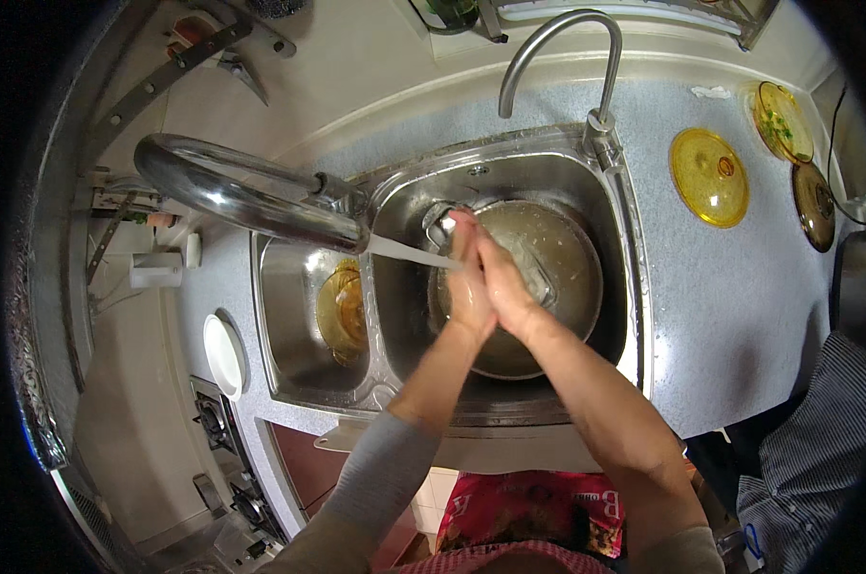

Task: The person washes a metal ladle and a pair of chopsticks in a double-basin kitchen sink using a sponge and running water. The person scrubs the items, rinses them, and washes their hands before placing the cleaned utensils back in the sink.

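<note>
My left hand (468, 283) and my right hand (506, 280) are pressed palm to palm, wet, over the larger sink basin (397, 323). I cannot see whether anything lies between the palms. A stream of water (415, 252) from the near curved metal faucet (260, 208) runs onto my left hand. Beneath my hands a large round metal pan (583, 287) holds cloudy water. A pale, blurred item (537, 269) shows in it beside my right hand. Just beyond my fingertips is a shiny metal object (438, 219), partly hidden.
An amber glass piece (339, 312) lies in the smaller basin. A second faucet (608, 79) stands behind. Amber lids (709, 177) and a brown lid (813, 208) rest on the right counter. A white bowl (223, 356) and a gas stove (221, 423) are left. Striped cloth (813, 430) hangs at right.
</note>
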### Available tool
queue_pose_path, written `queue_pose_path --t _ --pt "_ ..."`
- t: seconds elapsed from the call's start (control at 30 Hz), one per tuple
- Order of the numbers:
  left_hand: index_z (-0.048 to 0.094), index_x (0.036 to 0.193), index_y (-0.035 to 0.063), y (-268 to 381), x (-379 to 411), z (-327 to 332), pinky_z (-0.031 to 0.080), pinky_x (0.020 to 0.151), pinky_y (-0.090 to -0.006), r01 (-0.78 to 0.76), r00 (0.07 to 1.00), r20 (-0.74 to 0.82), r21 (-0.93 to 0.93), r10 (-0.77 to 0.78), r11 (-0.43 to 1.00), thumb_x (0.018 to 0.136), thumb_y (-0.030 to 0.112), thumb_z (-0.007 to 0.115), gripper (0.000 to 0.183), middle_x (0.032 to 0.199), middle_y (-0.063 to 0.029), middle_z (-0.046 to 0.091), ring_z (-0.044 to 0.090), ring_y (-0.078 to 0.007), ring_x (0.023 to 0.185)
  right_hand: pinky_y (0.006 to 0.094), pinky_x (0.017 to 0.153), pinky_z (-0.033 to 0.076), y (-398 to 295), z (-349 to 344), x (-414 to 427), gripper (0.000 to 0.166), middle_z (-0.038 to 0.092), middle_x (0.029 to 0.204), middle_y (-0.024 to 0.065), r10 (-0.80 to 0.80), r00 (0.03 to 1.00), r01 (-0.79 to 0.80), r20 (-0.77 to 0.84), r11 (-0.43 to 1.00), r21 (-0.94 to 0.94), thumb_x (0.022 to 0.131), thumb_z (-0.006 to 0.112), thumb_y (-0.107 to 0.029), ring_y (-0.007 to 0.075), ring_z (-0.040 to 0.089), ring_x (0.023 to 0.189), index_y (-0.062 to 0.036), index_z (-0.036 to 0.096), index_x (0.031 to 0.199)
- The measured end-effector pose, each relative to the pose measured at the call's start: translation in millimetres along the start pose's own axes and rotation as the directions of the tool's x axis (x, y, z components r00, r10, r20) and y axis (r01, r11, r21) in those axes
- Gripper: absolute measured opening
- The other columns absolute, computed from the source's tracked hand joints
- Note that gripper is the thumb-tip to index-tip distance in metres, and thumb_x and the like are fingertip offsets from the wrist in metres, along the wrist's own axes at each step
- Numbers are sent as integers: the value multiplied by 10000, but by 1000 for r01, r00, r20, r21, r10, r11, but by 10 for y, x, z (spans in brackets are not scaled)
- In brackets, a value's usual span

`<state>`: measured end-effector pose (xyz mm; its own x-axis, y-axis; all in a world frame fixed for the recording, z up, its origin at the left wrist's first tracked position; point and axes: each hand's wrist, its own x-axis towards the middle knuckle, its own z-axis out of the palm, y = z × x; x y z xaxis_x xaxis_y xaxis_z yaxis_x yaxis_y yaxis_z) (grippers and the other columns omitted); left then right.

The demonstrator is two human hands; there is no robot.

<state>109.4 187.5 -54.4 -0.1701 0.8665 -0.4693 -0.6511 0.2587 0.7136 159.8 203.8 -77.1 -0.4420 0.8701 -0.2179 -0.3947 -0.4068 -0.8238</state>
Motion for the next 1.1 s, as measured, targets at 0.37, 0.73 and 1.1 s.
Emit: queue_pose_path --t 0.37,0.73,1.1 --pt "360 1433 42 -310 -121 -61 221 1121 -338 -172 982 -76 16 173 985 998 423 416 581 1473 -89 363 297 -225 1361 358 1130 190 -347 -67 1 527 403 1402 114 181 980 -159 -78 962 223 1012 269 -479 226 321 1308 -123 484 1335" --pt "307 1452 39 -103 -60 -147 225 1131 -354 -312 948 92 82 305 946 1015 354 338 540 1507 -78 316 296 -221 1383 350 1163 111 57 -38 150 558 233 1541 102 -83 994 73 -65 986 -150 1006 287 -499 213 175 1433 -134 410 1409" --pt "493 1293 60 -79 112 -333 343 1018 -309 -142 990 -30 -194 139 971 1025 407 343 463 1215 -19 548 476 -159 1156 299 1148 152 204 113 51 492 342 1492 89 -117 992 122 38 975 -187 1026 229 -340 193 217 1415 -118 377 1438"
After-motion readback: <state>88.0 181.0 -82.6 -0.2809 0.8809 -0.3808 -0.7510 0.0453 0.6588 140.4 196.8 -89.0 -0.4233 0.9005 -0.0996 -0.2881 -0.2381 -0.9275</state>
